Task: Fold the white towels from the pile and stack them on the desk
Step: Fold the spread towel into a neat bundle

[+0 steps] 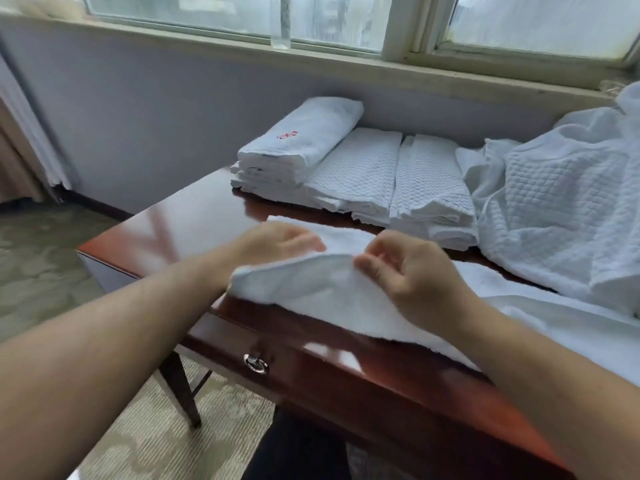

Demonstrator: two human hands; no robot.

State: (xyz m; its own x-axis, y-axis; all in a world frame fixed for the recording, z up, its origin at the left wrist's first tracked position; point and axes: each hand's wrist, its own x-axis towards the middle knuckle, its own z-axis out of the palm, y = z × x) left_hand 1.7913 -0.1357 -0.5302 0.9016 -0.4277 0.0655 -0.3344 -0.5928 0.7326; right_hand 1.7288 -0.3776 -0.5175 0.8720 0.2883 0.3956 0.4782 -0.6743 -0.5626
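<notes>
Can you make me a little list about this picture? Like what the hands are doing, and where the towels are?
left hand: touches the towel, grip unclear
right hand: pinches the towel's raised edge
towel being folded: on the desk's front edge
desk: dark glossy wood
folded stacks: at the back, near the wall
unfolded pile: on the right
bottle: on the windowsill

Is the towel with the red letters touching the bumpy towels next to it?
Touching. In the head view the towel with the red letters tops a stack whose right side presses straight against the bumpy towels, with no desk showing between them.
</notes>
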